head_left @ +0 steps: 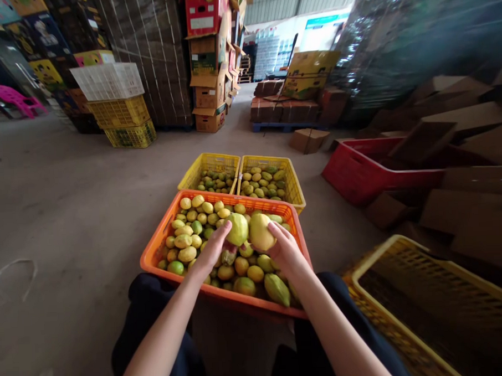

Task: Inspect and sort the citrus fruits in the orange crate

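Left hand (215, 249): my fingers are part-curled round a greenish fruit (238, 229). Right hand (285, 247): fingers likewise curled, gripping a yellow fruit (261, 232) at three o'clock of the other. Both are held above the orange crate (157, 236) of mixed fruit. Two yellow crates (189, 172) (294, 180) sit at twelve o'clock; a red crate (346, 175), two o'clock.

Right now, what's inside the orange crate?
Yellow and green fruit fills the orange crate. The crate's bottom and the lower layers are covered; the left hand and right hand hide some fruit too.
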`<state>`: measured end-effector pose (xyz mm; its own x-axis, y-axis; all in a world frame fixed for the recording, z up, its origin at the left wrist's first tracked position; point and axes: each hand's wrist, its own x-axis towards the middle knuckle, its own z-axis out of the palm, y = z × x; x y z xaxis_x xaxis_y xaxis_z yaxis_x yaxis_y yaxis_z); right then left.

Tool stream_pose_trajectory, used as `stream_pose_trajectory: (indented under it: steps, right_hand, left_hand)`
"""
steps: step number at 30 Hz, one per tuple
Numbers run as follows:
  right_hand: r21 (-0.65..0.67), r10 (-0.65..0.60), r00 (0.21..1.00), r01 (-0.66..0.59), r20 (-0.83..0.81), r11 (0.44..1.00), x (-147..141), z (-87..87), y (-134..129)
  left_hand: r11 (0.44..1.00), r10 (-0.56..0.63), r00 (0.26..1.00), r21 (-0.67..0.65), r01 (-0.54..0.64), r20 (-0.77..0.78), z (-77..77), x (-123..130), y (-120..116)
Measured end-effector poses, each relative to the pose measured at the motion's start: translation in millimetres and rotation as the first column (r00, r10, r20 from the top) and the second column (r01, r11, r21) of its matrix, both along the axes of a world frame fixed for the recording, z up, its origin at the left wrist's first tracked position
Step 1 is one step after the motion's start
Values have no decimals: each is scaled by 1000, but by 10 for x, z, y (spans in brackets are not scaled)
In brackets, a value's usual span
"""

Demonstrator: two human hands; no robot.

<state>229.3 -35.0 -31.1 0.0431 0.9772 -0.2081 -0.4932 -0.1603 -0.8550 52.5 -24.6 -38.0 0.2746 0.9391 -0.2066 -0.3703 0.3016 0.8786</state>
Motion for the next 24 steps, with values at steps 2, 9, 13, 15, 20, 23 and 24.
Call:
stream_pose_trajectory:
  steps: [2, 9, 13, 15, 20, 23, 24]
  right_hand:
    - [-75, 29, 999, -31, -31, 997, -25, 15, 9]
    - [-205, 53, 996, -67, -71, 976, -87, 41, 5]
    - [-187, 39, 996, -54, -85, 981, -111, 26, 2]
    - [-191, 55, 995, -71, -87, 979, -118, 20, 2]
    - [-203, 53, 996, -67, -74, 977, -144, 22, 1]
    - [-240, 44, 997, -58, -63, 969, -175, 54, -1]
    - [-253, 46, 997, -59, -55, 966, -184, 64, -2]
  left_hand:
    - [997, -67, 995, 35, 70, -71, 23, -23, -2]
    - [992, -42, 956, 99, 74, -291, -58, -120, 17]
    - [985, -18, 944, 156, 73, -328, -89, -159, 5]
    - [985, -15, 939, 157, 73, -343, -83, -172, -2]
    - [992, -37, 909, 98, 85, -415, -72, -200, 4]
    - [993, -62, 892, 60, 99, -447, -80, -210, 8]
    - [994, -67, 888, 45, 98, -455, -82, -210, 8]
